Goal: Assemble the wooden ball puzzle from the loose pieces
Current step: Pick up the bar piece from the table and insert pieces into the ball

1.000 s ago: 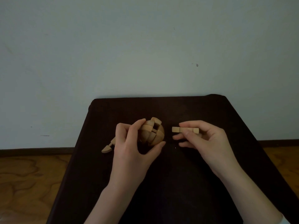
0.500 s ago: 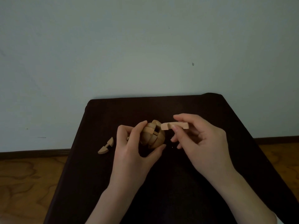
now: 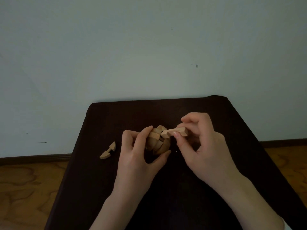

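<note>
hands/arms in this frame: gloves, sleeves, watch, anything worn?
Both the left hand and the right hand are bare: no gloves, and no rings or watch that show. Forearms are uncovered to the frame's bottom edge. A sliver of white fabric, perhaps a sleeve, shows at the right arm's lower end. The dim light hides finer marks.

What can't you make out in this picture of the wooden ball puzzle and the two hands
Head view, the only one:
- The near-left side of the part-built ball: the left hand covers it.
- Whether the bar piece, pinched by the right hand, has entered a slot: the joint is too small and dim.
- The underside of the loose curved piece on the dark table.
- The table's near edge: cut off by the frame.
</note>
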The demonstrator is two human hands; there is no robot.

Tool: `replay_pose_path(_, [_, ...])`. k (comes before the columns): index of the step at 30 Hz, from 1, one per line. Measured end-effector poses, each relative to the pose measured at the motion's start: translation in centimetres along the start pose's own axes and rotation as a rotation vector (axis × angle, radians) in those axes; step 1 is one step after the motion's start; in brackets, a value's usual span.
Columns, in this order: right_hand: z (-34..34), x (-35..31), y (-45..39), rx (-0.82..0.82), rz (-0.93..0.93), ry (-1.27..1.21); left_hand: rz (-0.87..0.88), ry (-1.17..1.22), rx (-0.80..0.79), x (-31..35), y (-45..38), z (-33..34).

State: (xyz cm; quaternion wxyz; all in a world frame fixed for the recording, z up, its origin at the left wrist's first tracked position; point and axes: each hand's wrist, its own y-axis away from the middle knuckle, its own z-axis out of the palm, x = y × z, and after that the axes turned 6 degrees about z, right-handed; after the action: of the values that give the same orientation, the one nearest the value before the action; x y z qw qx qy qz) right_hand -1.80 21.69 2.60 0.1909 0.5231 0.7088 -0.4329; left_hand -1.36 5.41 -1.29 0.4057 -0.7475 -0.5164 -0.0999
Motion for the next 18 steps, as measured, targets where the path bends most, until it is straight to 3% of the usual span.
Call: replay_pose_path(18, [-0.72, -0.31, -0.11, -0.085, -0.009, 0.124, 0.059, -0.070, -0.041, 0.17, -0.02, 0.11])
